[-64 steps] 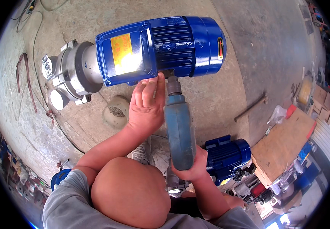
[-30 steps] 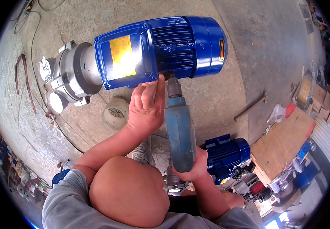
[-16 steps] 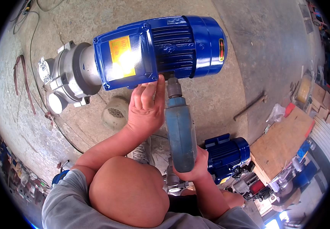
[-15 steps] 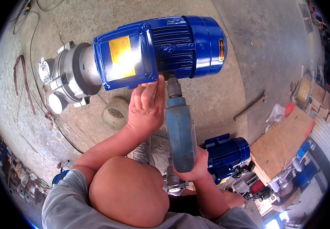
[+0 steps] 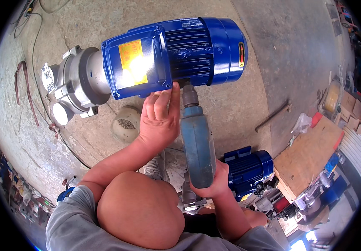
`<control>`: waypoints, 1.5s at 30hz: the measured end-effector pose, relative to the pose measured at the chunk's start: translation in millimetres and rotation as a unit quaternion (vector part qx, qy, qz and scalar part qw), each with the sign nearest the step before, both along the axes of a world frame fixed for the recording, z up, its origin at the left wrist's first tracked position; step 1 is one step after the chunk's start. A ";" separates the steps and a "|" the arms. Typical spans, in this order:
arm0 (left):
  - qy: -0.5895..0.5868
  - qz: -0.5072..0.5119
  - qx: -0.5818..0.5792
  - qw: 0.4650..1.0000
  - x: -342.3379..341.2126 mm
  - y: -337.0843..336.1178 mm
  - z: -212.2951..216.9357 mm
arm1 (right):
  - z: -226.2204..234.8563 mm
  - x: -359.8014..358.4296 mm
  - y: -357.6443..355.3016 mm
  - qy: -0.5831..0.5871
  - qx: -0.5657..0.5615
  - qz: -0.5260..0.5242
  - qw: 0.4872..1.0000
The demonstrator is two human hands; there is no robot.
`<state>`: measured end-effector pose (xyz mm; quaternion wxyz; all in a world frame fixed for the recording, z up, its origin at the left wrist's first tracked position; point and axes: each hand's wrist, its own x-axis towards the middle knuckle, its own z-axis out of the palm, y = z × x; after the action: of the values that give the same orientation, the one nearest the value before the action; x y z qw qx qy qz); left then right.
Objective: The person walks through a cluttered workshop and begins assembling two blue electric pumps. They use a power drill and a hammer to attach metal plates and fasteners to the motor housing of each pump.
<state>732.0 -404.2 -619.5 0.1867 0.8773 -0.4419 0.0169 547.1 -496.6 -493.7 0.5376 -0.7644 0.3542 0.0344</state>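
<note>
A large blue electric motor (image 5: 226,50) with a ribbed casing and a square terminal box (image 5: 136,62) lies on its side. A grey metal pump head (image 5: 78,81) is joined to its left end. My right hand (image 5: 217,182) grips a worn blue power drill (image 5: 200,146) at its rear. The chuck reaches the motor's near underside, where the tip is hidden. Just left of the chuck is my left hand (image 5: 160,117), its index finger raised against the motor's lower edge and its other fingers curled. Whatever those fingers hold, if anything, cannot be seen.
Under the motor stands a round container (image 5: 126,124) with small grey pieces inside. A second, smaller blue motor (image 5: 250,172) sits at lower right, beside a wooden board (image 5: 310,154). A metal bar (image 5: 272,117) lies on the floor; a dark cable (image 5: 65,144) runs along the left.
</note>
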 end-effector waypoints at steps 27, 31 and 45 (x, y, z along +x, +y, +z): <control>-0.005 -0.009 0.007 1.000 1.6 0.4 1.6 | -0.2 2.4 -4.1 0.001 -0.001 0.010 1.000; -0.007 -0.009 0.012 1.000 0.4 1.5 -1.0 | -0.3 2.4 -4.8 -0.002 0.002 0.010 1.000; 0.004 -0.007 0.004 1.000 -0.4 1.6 -0.6 | -3.0 -1.1 -1.9 0.008 0.004 0.000 1.000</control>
<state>731.7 -402.6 -620.1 0.1853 0.8750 -0.4472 0.0099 546.0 -498.4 -496.8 0.5376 -0.7620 0.3586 0.0413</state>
